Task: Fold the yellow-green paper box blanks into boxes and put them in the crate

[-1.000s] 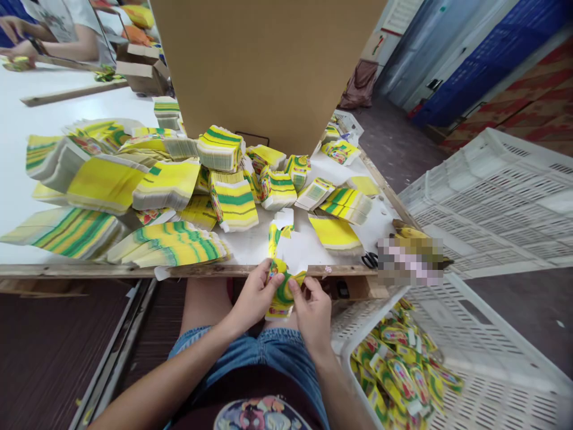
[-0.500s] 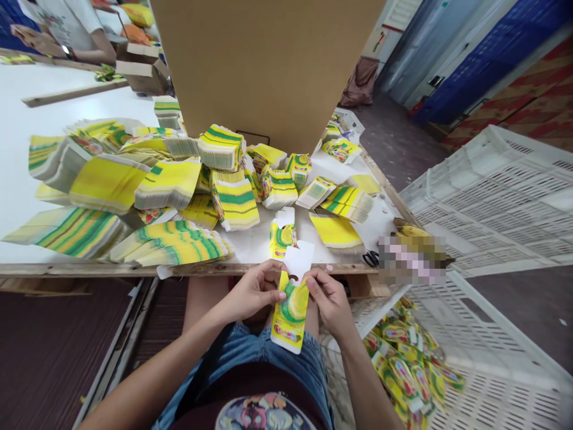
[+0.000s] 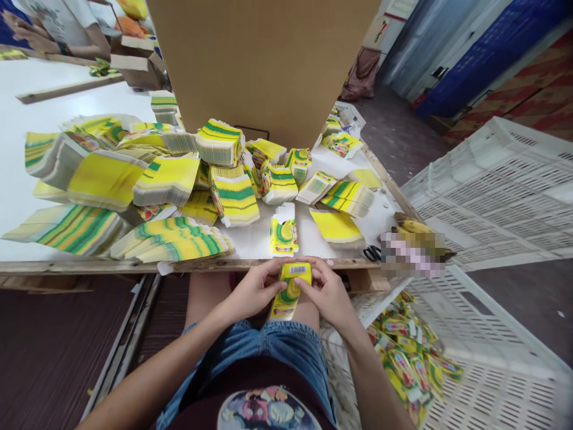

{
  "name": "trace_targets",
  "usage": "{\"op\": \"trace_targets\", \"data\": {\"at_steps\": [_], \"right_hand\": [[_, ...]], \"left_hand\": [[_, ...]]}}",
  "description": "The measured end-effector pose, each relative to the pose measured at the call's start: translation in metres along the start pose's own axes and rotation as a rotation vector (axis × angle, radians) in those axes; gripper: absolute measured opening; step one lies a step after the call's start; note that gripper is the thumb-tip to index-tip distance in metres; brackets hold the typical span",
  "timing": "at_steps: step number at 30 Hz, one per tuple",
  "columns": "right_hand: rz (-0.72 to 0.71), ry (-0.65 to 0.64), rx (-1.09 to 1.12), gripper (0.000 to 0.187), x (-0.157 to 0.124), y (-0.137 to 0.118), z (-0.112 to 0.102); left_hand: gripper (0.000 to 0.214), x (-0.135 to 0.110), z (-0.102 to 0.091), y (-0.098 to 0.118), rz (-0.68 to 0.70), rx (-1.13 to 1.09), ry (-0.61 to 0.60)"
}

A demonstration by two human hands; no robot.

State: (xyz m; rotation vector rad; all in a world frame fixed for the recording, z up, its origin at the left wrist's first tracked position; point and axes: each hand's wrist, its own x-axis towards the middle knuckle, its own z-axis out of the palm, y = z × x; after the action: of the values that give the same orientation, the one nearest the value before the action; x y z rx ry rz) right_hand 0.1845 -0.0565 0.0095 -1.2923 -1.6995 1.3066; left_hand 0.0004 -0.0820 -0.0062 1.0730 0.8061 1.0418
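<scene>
Over my lap, just off the table's front edge, a yellow and green printed carton (image 3: 285, 301) is held between both hands. Its top flap, printed with a barcode, is bent toward me. My left hand (image 3: 261, 289) is closed on the carton's left side, the thumb on its front. My right hand (image 3: 323, 292) grips the right side, its thumb pressing near the flap; the fingers behind are partly hidden. Another carton (image 3: 283, 232) with a white tab lies on the table straight ahead of my hands.
Stacks of flat cartons (image 3: 107, 179) spread over the white table, before a large cardboard box (image 3: 264, 65). Scissors (image 3: 371, 254) lie at the right edge. A white crate (image 3: 474, 352) below holds several yellow-green packs (image 3: 405, 358). A co-worker (image 3: 58, 30) is at the far left.
The white flap that stood up from the carton is folded down toward me, showing its barcode side. My right hand has shifted in over the flap.
</scene>
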Motion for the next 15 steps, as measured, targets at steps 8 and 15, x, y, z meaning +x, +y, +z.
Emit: {"op": "trace_targets", "data": {"at_steps": [8, 15], "right_hand": [[-0.02, 0.128, -0.066, 0.034, -0.003, 0.003, 0.011], [-0.046, 0.38, -0.097, 0.029, -0.036, 0.014, -0.032]], "left_hand": [[0.049, 0.003, -0.002, 0.004, -0.063, -0.152, 0.017], [0.049, 0.018, 0.027, -0.009, 0.109, 0.226, -0.009]]}}
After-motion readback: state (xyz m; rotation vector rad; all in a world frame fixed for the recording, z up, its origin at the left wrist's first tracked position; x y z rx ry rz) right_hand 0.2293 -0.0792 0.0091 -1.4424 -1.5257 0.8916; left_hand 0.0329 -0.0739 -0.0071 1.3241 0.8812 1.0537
